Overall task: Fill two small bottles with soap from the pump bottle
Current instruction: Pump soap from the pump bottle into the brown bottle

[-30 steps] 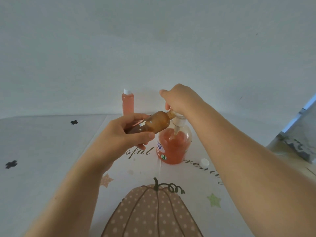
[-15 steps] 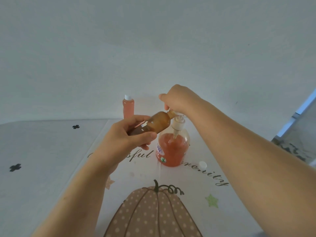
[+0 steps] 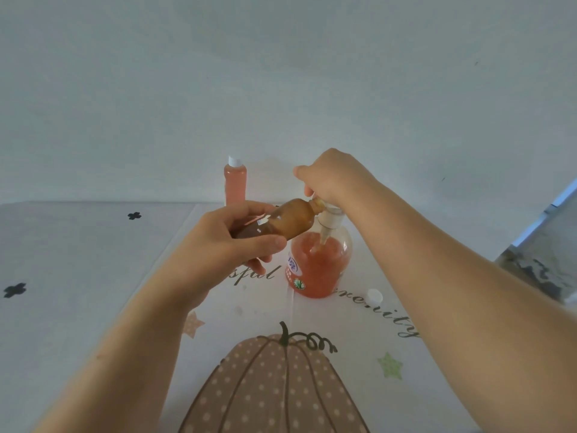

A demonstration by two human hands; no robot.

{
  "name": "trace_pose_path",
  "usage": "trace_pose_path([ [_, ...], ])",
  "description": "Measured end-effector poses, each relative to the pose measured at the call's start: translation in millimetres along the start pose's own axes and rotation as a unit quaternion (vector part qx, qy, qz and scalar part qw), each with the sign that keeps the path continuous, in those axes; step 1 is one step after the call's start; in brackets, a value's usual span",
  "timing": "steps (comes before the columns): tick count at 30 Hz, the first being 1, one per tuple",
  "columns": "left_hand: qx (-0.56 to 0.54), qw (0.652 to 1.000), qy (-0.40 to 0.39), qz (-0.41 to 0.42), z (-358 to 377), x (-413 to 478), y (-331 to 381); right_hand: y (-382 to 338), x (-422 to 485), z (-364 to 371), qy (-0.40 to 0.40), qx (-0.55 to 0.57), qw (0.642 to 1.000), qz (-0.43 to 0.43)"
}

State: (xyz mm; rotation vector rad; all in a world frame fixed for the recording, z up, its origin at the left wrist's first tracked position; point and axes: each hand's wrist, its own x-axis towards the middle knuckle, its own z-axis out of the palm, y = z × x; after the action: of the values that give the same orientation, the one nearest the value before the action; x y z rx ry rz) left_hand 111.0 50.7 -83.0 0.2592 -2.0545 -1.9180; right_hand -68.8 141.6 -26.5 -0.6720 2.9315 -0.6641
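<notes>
Head view is showing the left hand (image 3: 224, 245) gripping a small amber bottle (image 3: 290, 218), fingers and thumb curling round its lower body and tilting it nearly sideways so that its open mouth is meeting the nozzle of the pump bottle (image 3: 318, 264), which is standing on the pumpkin-print mat (image 3: 274, 385). The right hand (image 3: 334, 179) is sitting on the pump head (image 3: 331, 218), fingers curling down over it, probably to press soap across. A second small bottle (image 3: 235, 182), pink-filled and capped, is standing upright behind, out of the way; a loose white cap (image 3: 374, 296) is lying near the pump bottle, likely waiting for the amber one.
</notes>
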Motion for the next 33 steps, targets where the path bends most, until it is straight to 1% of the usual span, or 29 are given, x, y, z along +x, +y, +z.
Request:
trace_pose_path([
  [6,0.005,1.000,0.001,0.007,1,-4,3,-7,-8,-9,0.008,-0.026,1.000,0.000],
  [9,-0.003,1.000,-0.006,0.003,1,-6,7,-13,-9,-16,-0.001,-0.046,0.999,-0.005],
  [12,-0.002,1.000,-0.007,0.001,-2,-7,8,-14,-9,-17,0.000,-0.029,1.000,-0.005],
  [16,-0.008,1.000,-0.013,0.001,-3,-6,10,-12,-6,-15,-0.001,0.007,1.000,0.020],
  [20,-0.023,0.999,-0.019,-0.011,-5,-5,9,-11,-7,-11,0.000,0.000,1.000,0.025],
  [27,-0.005,1.000,-0.022,-0.012,-6,-2,5,-8,-10,-4,0.006,0.002,1.000,0.029],
  [33,-0.007,1.000,0.002,-0.006,-1,-6,10,-10,-18,-11,0.020,0.007,1.000,0.019],
])
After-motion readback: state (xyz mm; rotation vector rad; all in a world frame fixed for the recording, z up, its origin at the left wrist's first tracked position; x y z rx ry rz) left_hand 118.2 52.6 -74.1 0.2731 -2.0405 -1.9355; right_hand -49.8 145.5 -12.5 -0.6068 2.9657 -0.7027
